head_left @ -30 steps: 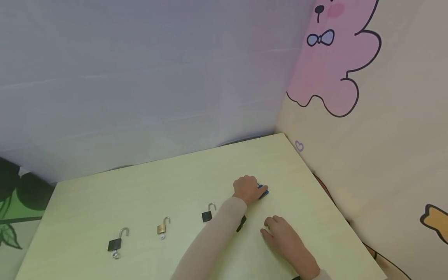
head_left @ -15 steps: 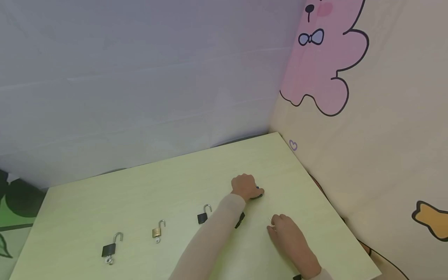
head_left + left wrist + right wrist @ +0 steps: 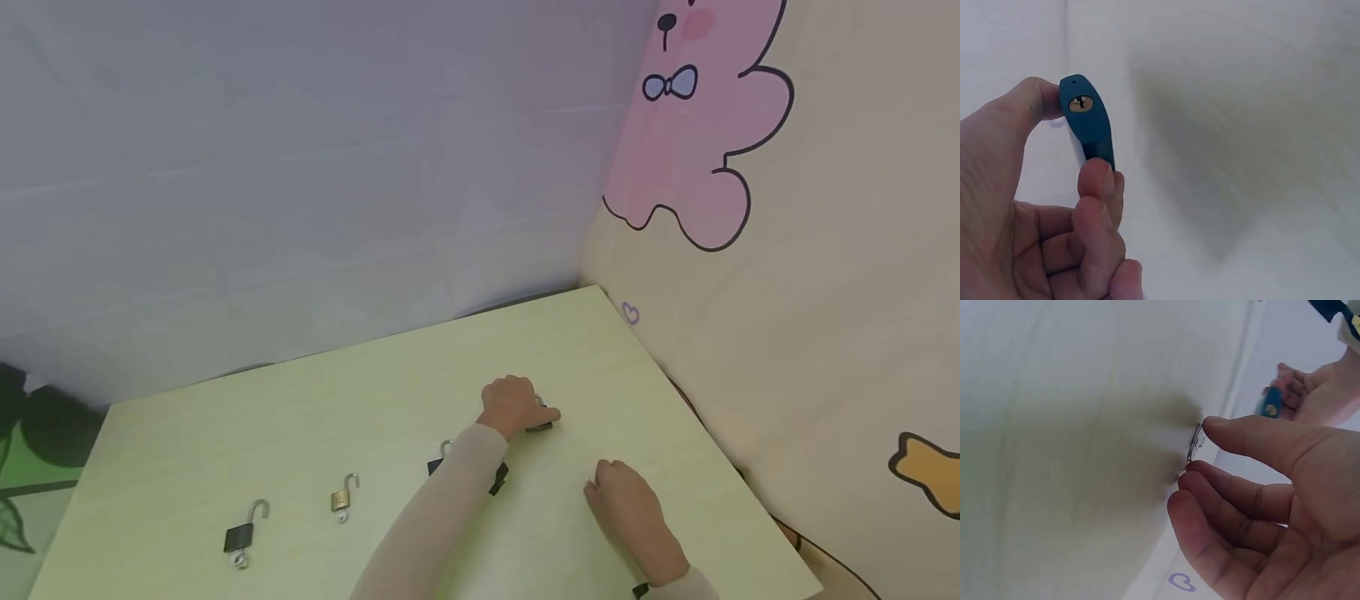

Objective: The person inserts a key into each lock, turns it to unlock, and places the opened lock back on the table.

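My left hand (image 3: 513, 406) pinches a blue padlock (image 3: 1088, 115) between thumb and fingers. In the left wrist view its keyhole end faces the camera, with nothing in the keyhole. The shackle shows just past the fingers in the head view. Nearer the front right, my right hand (image 3: 633, 508) holds a small silver key (image 3: 1195, 442) between thumb and fingertips, a short gap away from the padlock. Most of the key is hidden or seen edge-on.
On the pale table (image 3: 300, 417) a black padlock (image 3: 238, 537) and a brass padlock (image 3: 341, 500) lie with raised shackles and keys attached. Another black padlock (image 3: 435, 465) is partly behind the left sleeve. A wall with a pink bear (image 3: 675, 158) borders the table's right side.
The left hand has drawn slightly left and turned the blue padlock, so less of its blue face shows. The right hand's fingers have closed together, and the key now shows at their tips.
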